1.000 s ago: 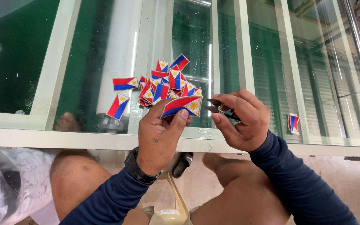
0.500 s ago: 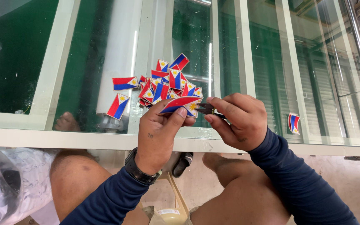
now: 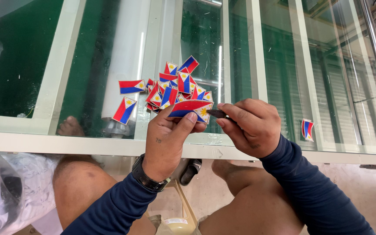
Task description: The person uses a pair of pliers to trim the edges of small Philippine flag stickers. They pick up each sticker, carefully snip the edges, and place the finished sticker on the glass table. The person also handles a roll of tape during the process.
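My left hand (image 3: 169,138) pinches a small flag-shaped patch (image 3: 189,107) in red, blue and white, thumb on top, just above the glass table top. My right hand (image 3: 250,127) holds a small dark tool (image 3: 216,113) whose tip touches the patch's right end. Beyond my hands, several more flag patches (image 3: 174,88) lie in a loose pile on the glass, with two lying apart to the left (image 3: 131,86) (image 3: 124,110). One patch (image 3: 307,129) rests alone at the right.
The glass table (image 3: 283,65) has pale frame bars and a white front edge (image 3: 66,141). A clear plastic bag (image 3: 5,196) sits lower left. My bare knees, a black sandal (image 3: 191,171) and a bottle top show below.
My right hand has shifted a little left, bringing the dark tool up against the held patch. The left hand and the pile have stayed put.
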